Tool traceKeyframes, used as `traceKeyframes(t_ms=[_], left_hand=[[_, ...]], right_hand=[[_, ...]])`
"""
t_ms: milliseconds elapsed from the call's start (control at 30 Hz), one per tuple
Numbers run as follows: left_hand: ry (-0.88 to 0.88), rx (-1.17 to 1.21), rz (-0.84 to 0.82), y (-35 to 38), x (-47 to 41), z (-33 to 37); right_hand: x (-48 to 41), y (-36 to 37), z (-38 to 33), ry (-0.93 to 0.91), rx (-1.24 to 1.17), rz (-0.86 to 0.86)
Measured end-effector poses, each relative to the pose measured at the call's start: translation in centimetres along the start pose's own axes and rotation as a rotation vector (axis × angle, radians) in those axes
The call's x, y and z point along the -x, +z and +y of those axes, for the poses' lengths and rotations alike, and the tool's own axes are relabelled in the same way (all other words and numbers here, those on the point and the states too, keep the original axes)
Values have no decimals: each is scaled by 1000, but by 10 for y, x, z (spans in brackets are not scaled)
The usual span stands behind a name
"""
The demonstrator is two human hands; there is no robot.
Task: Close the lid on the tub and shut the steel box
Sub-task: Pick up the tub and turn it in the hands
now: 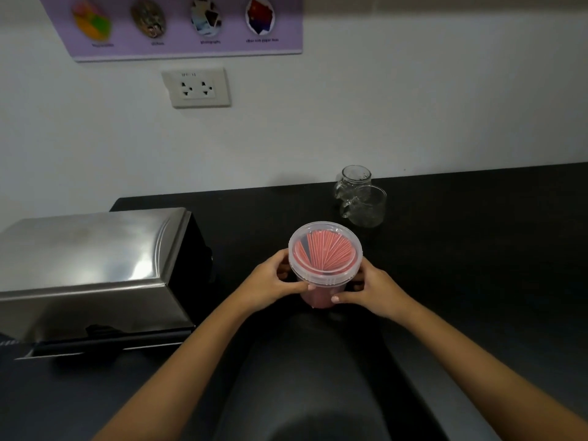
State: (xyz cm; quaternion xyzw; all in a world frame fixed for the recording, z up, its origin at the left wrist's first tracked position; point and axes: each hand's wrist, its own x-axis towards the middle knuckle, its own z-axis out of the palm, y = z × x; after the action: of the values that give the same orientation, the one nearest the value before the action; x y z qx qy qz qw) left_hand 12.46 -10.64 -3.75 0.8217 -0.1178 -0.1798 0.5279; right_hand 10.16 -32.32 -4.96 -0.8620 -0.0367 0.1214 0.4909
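Countertop (461,249) (black, matte) meets pale wall (381,116) bearing socket (196,88).

The clear round tub (324,268), packed with pink sachets, stood upright between both hands (270,283), its clear lid (325,249) sitting on top. The steel box (92,272) sat shut, left of the hands.
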Motion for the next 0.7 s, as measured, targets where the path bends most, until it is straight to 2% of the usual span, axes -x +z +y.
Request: traceKeyframes(t_ms=[567, 700], left_hand=[[-92, 36, 143, -34, -85, 1], [-116, 63, 197, -41, -108, 0]], right_hand=[[-97, -10, 1, -87, -42, 102], [-126, -8, -1, -53, -114, 108]])
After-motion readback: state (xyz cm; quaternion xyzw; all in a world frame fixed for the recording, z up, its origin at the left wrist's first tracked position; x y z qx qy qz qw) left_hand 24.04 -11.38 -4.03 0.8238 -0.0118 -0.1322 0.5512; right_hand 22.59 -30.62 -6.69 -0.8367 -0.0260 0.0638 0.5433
